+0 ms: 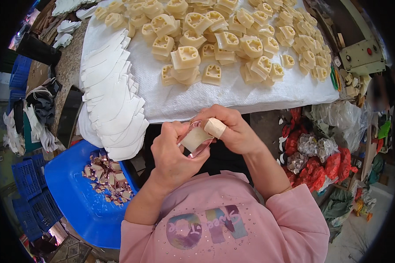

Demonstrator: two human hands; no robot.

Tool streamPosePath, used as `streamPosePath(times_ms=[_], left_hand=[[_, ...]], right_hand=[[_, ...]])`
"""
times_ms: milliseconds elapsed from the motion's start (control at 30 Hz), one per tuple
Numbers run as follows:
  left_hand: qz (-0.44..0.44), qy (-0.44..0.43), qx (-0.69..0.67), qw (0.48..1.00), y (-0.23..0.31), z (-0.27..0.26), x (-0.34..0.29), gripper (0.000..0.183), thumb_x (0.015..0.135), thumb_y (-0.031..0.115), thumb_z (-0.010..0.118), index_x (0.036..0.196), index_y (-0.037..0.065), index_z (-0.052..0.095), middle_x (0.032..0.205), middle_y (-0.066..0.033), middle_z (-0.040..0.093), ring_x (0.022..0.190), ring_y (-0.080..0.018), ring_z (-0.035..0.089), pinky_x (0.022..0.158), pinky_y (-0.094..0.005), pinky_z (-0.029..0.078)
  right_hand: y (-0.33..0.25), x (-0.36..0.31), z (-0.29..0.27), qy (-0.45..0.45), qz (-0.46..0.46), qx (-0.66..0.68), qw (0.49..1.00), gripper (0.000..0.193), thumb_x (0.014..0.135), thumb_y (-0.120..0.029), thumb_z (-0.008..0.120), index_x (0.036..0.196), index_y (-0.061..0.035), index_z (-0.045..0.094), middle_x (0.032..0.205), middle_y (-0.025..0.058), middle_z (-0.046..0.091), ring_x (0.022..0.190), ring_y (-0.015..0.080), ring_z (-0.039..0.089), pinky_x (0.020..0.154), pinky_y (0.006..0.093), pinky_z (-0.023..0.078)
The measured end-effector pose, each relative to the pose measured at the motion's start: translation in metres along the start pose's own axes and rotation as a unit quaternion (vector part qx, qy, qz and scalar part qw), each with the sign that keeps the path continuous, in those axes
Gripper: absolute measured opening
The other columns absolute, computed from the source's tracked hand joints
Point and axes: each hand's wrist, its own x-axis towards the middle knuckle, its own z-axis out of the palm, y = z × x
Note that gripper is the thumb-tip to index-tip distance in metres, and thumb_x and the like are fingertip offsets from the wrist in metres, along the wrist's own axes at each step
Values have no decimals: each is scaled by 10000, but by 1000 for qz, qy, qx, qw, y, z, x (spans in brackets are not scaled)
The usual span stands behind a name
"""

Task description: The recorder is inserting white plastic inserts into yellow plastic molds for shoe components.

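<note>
Near table edge (267,103), left hand (173,147) and right hand (235,131) angled inward, grips closed on pink-cream piece (195,139).

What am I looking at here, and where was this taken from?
No machine here, just a person working by hand. The one picture comes from a camera worn on their head, looking down; its wide lens bends straight edges. The left hand and right hand together hold a small cream piece with shiny pink edging. Ahead, on a white sheet, lie many moulded cream blocks, with overlapping flat white pieces at the left. A blue tub holds small scraps.
</note>
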Motion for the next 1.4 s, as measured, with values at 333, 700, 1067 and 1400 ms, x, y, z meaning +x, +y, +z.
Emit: streamPosePath(times_ms=[333,700,1067,1400], left_hand=[[20,85,53,995,-5,12,-2,454,579,60,800,909,4,494,739,-115,569,591,-259,619,521,-316,499],[24,80,129,988,-13,13,-3,433,611,77,790,918,2,494,756,-125,586,604,-277,621,520,-312,499],[-305,-96,-414,852,-22,-16,-12,302,751,115,727,922,9,502,787,-52,601,759,-83,565,676,-247,467],[-211,-31,-324,922,-20,-40,-20,201,797,142,710,861,15,568,734,-11,568,654,-70,502,599,-226,431]], right_hand=[[23,-2,17,64,19,147,987,270,968,-245,466,1080,-23,572,1041,63,594,955,134,555,792,280,457],[27,2,25,136,-45,-107,984,276,958,-212,446,1116,-14,557,982,62,599,886,159,572,790,283,458],[18,11,14,-43,-60,60,995,290,913,-271,572,1084,-38,551,1074,63,470,948,160,468,839,295,399],[7,26,39,13,-184,-263,947,163,854,-178,606,846,-30,538,793,79,506,700,255,463,650,327,400]])
